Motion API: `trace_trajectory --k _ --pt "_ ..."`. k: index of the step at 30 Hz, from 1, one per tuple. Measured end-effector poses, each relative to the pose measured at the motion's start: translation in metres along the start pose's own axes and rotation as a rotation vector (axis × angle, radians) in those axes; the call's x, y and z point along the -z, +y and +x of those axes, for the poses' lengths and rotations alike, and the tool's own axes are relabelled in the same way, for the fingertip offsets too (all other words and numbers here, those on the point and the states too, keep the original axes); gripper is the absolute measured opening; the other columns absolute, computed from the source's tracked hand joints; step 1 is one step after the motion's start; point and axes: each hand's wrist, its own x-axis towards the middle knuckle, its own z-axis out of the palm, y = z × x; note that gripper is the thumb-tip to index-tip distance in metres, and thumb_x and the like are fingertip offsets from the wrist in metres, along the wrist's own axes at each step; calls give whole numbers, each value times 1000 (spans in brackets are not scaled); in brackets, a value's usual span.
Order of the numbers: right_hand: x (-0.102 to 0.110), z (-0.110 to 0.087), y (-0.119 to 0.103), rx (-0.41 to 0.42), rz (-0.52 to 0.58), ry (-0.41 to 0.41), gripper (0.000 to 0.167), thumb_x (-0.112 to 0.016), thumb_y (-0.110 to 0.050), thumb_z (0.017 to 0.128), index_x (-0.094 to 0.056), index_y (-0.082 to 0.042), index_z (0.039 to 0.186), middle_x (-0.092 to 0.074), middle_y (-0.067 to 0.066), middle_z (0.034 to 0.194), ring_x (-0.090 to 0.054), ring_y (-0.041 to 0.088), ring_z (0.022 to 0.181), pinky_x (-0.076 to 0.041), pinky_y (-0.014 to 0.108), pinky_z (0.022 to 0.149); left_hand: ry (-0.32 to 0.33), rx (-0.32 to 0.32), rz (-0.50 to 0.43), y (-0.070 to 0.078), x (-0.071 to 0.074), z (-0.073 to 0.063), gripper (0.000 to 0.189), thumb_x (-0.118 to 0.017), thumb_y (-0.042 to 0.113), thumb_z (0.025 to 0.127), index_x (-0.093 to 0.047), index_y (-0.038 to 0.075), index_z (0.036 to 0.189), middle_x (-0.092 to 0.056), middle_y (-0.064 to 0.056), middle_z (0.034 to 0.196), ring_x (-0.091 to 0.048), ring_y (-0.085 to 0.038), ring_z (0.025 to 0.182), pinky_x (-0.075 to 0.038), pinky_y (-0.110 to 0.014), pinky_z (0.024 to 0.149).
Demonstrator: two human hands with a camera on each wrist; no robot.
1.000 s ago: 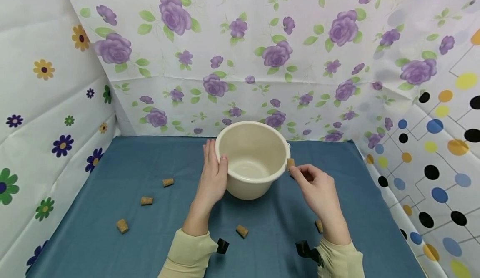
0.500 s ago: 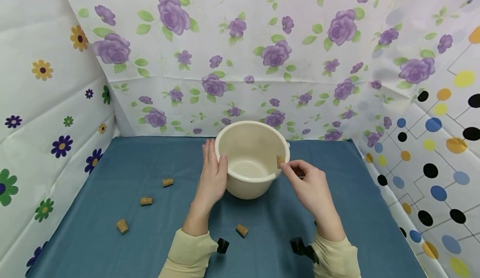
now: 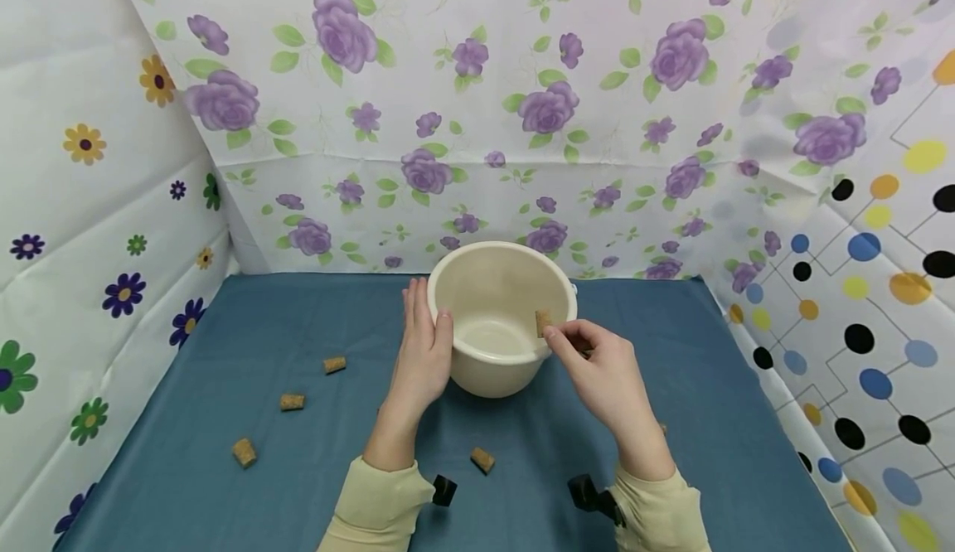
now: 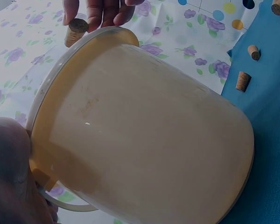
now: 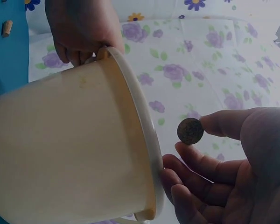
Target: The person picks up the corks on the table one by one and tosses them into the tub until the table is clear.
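A cream plastic bucket [image 3: 488, 380] stands tilted on the blue cloth, its mouth facing up and toward me. My left hand [image 3: 421, 361] grips its left side, the thumb at the rim and the fingers along the outside wall. Between thumb and fingertips my right hand [image 3: 608, 378] pinches a cork [image 3: 544, 324], which is over the right part of the bucket's opening, near the rim. In the right wrist view the cork's round end [image 5: 190, 131] shows just outside the rim line. The left wrist view shows the bucket's outer wall [image 4: 144, 126] and the held cork [image 4: 76, 32].
Loose corks lie on the blue cloth [image 3: 186, 502]: a far-left cork [image 3: 334, 365], a middle-left cork [image 3: 292, 402], a near-left cork [image 3: 244, 452] and a front cork [image 3: 482, 460]. Another cork [image 3: 662, 428] is mostly hidden by the right wrist. A flowered sheet [image 3: 358, 154] rises behind.
My right hand has moved left with the cork, from beside the bucket's right rim to over its opening. The left hand and bucket have stayed put.
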Motion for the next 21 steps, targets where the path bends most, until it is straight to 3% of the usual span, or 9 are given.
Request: trace_trajectory --k 10,21 --pt "-1 3 -6 23 0 -5 40 -65 -55 105 -81 -19 113 -76 -2 104 -69 14 97 -58 43 87 -2 -1 7 0 0 0 72 -29 50 117 -1 17 174 9 -2 179 16 -17 162 -7 -64 128" --pt "-5 8 -15 63 2 -17 39 -66 -53 105 -81 -18 113 -77 -2 105 -70 14 100 -60 44 89 15 -31 7 1 0 -1 69 -33 40 118 -4 10 173 6 -10 179 13 -25 163 -9 -66 127"
